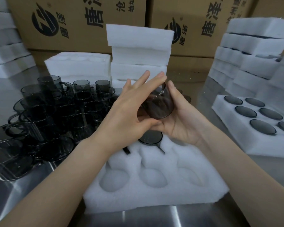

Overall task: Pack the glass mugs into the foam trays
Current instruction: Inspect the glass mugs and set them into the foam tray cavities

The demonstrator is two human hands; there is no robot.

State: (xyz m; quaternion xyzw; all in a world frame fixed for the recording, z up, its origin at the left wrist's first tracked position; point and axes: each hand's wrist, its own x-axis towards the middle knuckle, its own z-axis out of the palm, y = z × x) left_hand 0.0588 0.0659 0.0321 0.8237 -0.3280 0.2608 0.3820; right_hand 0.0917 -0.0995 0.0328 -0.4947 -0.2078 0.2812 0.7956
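Mug of smoky dark glass (157, 105) tilted above white foam tray (154, 197), cradled in curled right hand (179, 125); left hand (129, 112) flat-fingered against its side. Best lowered slowly into an empty pocket beside the seated mug (150, 138), handle matched to slot.

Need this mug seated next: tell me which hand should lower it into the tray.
Right. The right hand cups the mug from beneath, above the tray's empty pockets; the left hand only rests straight fingers on it.
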